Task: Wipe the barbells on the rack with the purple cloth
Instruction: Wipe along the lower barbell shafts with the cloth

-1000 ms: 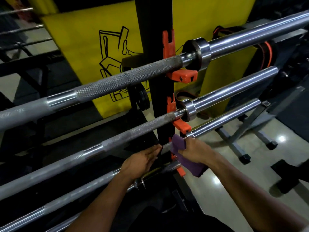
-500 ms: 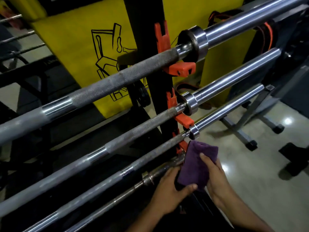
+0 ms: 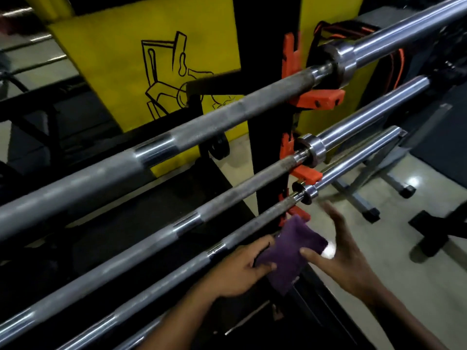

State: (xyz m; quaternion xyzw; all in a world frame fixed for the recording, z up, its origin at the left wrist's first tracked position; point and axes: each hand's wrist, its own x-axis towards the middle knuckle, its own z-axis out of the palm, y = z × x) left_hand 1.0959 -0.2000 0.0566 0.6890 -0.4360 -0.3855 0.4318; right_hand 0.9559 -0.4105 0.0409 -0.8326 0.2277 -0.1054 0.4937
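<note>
Head-camera view, looking down at a black rack upright with orange hooks. Three barbells, slanting from lower left to upper right across that upright: top barbell on the highest hook, middle barbell below it, lowest barbell nearest the hands. Purple cloth folded into a pad, just below and in front of the upright's lowest orange hook, beside the lowest barbell but apparently not wrapped round any bar. Left hand pinching the cloth's left edge between thumb and curled fingers, just left of the upright's base. Right hand to the right of the upright, fingers spread and straight, thumb tip touching the cloth's right edge, otherwise gripping nothing; fingertips blurred. Judged as a regrip or handover of the cloth rather than a wiping stroke. No telling from the metal alone which bars are already clean: dull grey knurling and bright sleeves on all three, no visible streaks or damp marks. Probably still ahead: settling the cloth in one hand, closing it round a shaft, and running it along each bar.
</note>
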